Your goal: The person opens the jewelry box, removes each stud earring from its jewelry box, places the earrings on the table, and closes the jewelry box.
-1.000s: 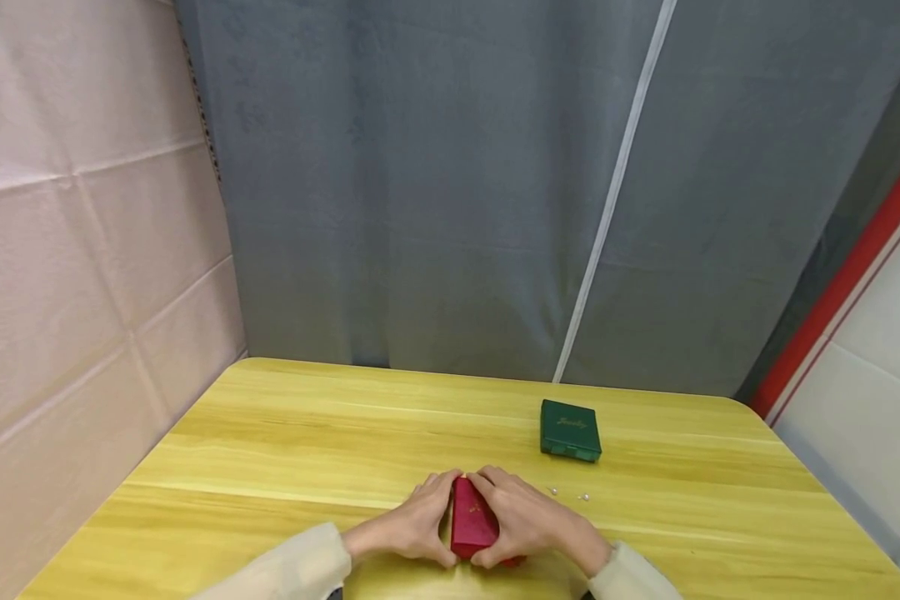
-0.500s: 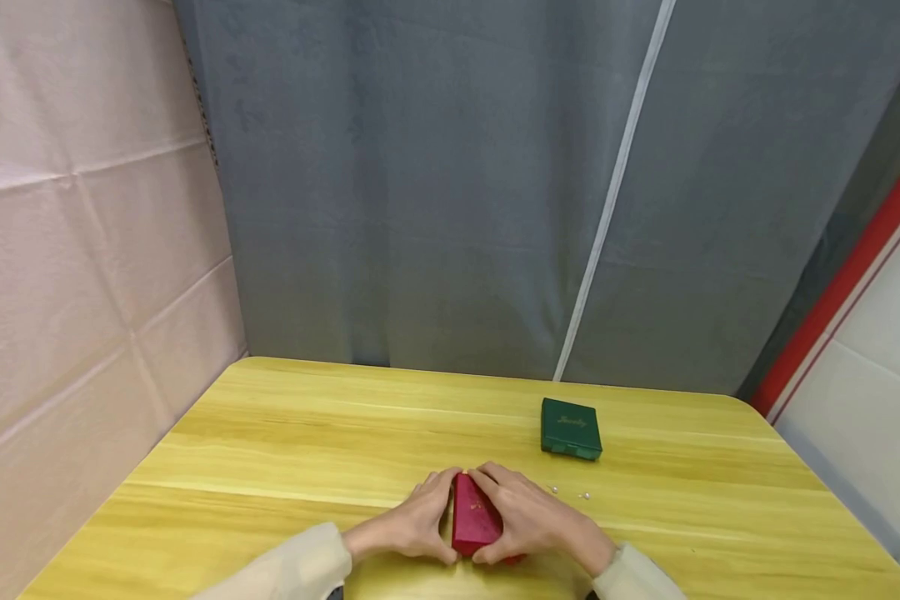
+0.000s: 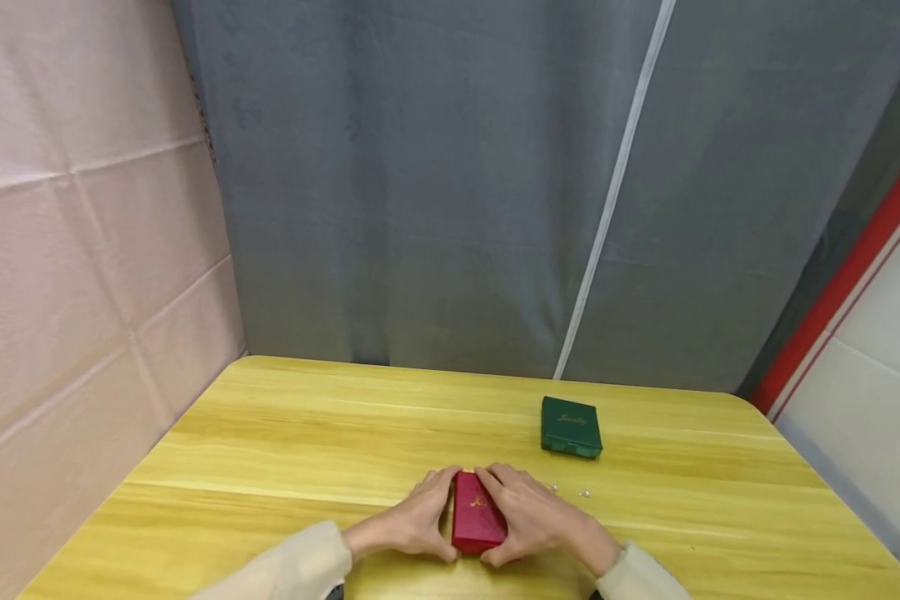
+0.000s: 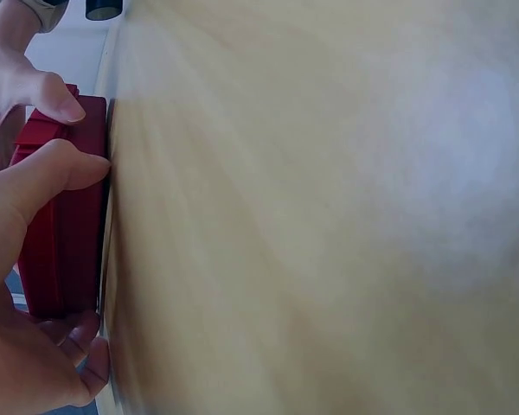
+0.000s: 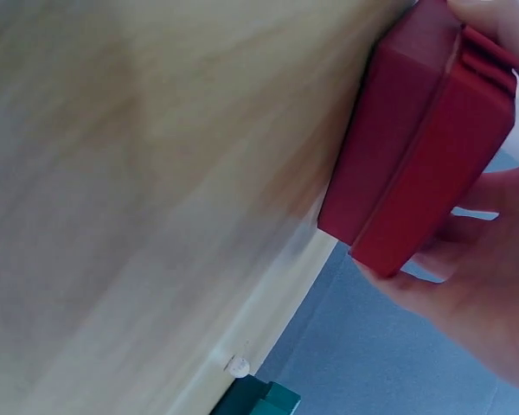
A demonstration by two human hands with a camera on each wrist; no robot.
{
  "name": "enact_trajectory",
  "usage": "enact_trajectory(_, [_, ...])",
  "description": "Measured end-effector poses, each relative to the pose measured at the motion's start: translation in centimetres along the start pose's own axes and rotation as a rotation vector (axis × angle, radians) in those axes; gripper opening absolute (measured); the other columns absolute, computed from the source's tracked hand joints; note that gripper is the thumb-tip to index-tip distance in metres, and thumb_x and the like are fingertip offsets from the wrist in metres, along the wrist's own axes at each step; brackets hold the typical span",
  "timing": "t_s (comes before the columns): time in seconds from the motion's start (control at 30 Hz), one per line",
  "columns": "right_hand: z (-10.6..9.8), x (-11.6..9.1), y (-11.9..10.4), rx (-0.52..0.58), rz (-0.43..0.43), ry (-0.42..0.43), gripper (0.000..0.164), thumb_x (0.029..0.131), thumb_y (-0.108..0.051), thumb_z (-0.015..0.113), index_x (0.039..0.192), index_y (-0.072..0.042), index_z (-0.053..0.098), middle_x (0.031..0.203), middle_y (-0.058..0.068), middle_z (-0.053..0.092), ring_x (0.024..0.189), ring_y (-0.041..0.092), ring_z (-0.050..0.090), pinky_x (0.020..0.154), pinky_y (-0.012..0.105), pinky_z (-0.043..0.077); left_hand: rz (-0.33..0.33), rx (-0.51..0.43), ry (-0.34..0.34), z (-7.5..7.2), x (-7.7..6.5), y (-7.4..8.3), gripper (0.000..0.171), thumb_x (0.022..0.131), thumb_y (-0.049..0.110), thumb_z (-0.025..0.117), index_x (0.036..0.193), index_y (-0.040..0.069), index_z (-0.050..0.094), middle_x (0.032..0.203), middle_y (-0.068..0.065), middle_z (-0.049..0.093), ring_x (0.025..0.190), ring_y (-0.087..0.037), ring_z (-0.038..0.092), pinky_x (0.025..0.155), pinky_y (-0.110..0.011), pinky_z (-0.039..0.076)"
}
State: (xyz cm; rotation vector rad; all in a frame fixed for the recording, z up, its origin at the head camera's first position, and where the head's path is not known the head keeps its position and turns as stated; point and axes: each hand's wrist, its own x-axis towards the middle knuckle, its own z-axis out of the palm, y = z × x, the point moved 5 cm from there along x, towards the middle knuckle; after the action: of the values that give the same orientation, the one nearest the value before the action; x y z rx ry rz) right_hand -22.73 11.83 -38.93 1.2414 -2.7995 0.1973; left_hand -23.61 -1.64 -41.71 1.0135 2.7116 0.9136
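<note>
Gripping the red box [image 3: 476,517] from both sides, the left hand [image 3: 418,517] and right hand [image 3: 528,517] each set a thumb on its near side and bent fingers toward its far side, parted about as wide as the box they hold. It sits on the yellow wood-grain table [image 3: 307,433], which stretches well to either side of the box; the table's far edge runs beyond it, along the grey curtain [image 3: 420,208]. Just right of the box, past the right hand, lie two small pearl-like pieces [image 3: 586,493], so room there is tighter than on its left. Farther off, beyond and to the right of the box, rests a green box [image 3: 570,427] whose gold script seems to read "Jewelry". On the red box's lid is a gold emblem [image 3: 478,502] (too small to make out).
</note>
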Motion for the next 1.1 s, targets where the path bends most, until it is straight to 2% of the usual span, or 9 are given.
enact_trajectory(0.33, [0.1,0.0,0.4,0.043,0.005,0.0,0.089,0.064,-0.055,0.065,0.128,0.003,0.042,0.112,0.005,0.048,0.09,0.009,0.046,0.08,0.028,0.044,-0.005,-0.039,-0.019,-0.1,0.0,-0.1,0.099,0.055,0.02,0.079,0.134,-0.004,0.023,0.124,-0.011,0.042,0.11,-0.018,0.037,0.096,-0.037,0.034])
enact_trajectory(0.63, [-0.1,-0.7,0.9,0.08,0.036,-0.041,0.101,0.062,-0.065,0.064,0.131,0.003,0.038,0.121,0.008,0.045,0.102,0.015,0.047,0.088,0.033,0.042,-0.008,-0.032,-0.011,0.1,0.1,-0.3,0.1,0.054,0.02,0.08,0.133,-0.004,0.024,0.123,-0.01,0.042,0.111,-0.018,0.038,0.097,-0.036,0.034])
enact_trajectory(0.8, [-0.1,-1.2,1.2,0.091,0.059,-0.058,0.099,0.062,-0.06,0.067,0.131,0.004,0.037,0.119,0.008,0.045,0.1,0.014,0.046,0.087,0.032,0.043,-0.016,-0.033,-0.001,0.1,0.1,-0.4,0.1,0.053,0.019,0.08,0.133,-0.004,0.024,0.123,-0.011,0.043,0.111,-0.019,0.039,0.097,-0.038,0.034])
enact_trajectory(1.1, [0.0,-1.4,1.6,0.149,0.058,-0.018,0.091,0.063,-0.053,0.069,0.128,0.004,0.04,0.116,0.006,0.047,0.097,0.01,0.047,0.083,0.028,0.045,-0.014,-0.048,-0.003,0.1,0.2,-0.3,0.1,0.053,0.018,0.08,0.133,-0.004,0.024,0.123,-0.01,0.043,0.11,-0.018,0.038,0.097,-0.037,0.033])
